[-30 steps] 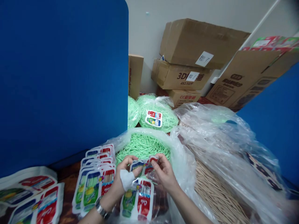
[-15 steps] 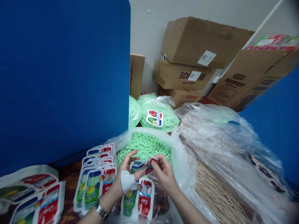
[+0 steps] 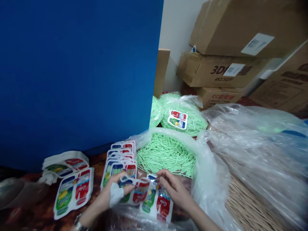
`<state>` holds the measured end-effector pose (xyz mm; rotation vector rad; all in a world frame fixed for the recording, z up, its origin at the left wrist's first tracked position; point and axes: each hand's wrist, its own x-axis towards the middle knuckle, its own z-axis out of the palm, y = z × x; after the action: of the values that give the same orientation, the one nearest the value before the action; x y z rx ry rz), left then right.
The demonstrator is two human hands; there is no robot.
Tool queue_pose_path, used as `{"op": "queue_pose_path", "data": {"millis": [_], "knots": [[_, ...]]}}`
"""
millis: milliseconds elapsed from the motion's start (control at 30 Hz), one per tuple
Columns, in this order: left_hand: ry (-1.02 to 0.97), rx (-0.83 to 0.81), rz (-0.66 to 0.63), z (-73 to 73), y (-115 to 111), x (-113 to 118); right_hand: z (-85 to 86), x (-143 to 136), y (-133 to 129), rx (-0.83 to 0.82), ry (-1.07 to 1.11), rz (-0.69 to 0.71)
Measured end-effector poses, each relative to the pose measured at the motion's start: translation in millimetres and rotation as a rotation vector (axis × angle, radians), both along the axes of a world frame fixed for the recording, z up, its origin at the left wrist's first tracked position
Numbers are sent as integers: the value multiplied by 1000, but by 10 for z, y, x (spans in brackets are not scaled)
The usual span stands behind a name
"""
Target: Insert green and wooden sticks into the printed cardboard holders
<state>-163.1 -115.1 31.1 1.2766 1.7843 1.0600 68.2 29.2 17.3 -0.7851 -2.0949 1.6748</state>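
Observation:
My left hand [image 3: 112,189], with a white patch of tissue or tape near its thumb, grips a bottle-shaped plastic pouch [image 3: 137,192] printed in green and red. That pouch is somewhat blurred. Apart from it, my right hand [image 3: 174,187] has loosely bent fingers with a gap between them and holds nothing visible. Below its fingertips lies another printed pouch [image 3: 163,205], partly covered. Beyond both hands, an opened clear bag holds many light green sticks [image 3: 166,155]. Beside my left hand, several pouches [image 3: 119,163] overlap in a row, the nearest showing sticks inside.
Flat pouches [image 3: 73,192] lie in piles at the left. A blue panel [image 3: 77,70] rises behind them. Tied bags of green sticks [image 3: 192,125] sit further back, below stacked cardboard boxes [image 3: 204,69]. At right, plastic sheeting [image 3: 260,138] partly covers tan sticks [image 3: 247,203].
The view has swung left. Both hands were at the upper edge of a pouch; now my left hand has it further left and my right hand has let go.

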Motion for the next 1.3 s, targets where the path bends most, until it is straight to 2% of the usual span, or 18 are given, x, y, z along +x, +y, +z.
{"op": "queue_pose_path", "data": {"millis": [67, 167, 267, 367, 500, 600, 667, 767, 967, 1133, 1200, 1300], "knots": [[257, 60, 143, -179, -147, -212, 0, -136, 47, 128, -77, 29], [435, 136, 302, -417, -217, -432, 5, -474, 75, 284, -183, 152], [555, 171, 401, -571, -214, -522, -40, -858, -1, 359, -279, 236], [664, 118, 484, -707, -308, -530, -173, -1128, -142, 344, -313, 225], [568, 13, 440, -935, -550, -487, -384, -1287, -279, 285, -277, 121], [419, 17, 417, -1070, -594, -485, -441, -1376, -282, 287, -213, 65], [351, 62, 456, -1107, -526, -518, -425, -1446, -228, 311, -176, 59], [256, 98, 509, -1088, -380, -580, -383, -1541, -87, 355, -123, 76], [121, 64, 584, -1000, -282, -556, -409, -1735, 184, 414, -176, -107], [68, 67, 606, -1019, -238, -550, -442, -1947, 259, 264, -170, -178], [9, 54, 639, -1038, -206, -571, -434, -1978, 245, 212, -116, -163], [-44, 53, 655, -1042, -164, -584, -391, -1961, 198, 97, -16, 7]]}}
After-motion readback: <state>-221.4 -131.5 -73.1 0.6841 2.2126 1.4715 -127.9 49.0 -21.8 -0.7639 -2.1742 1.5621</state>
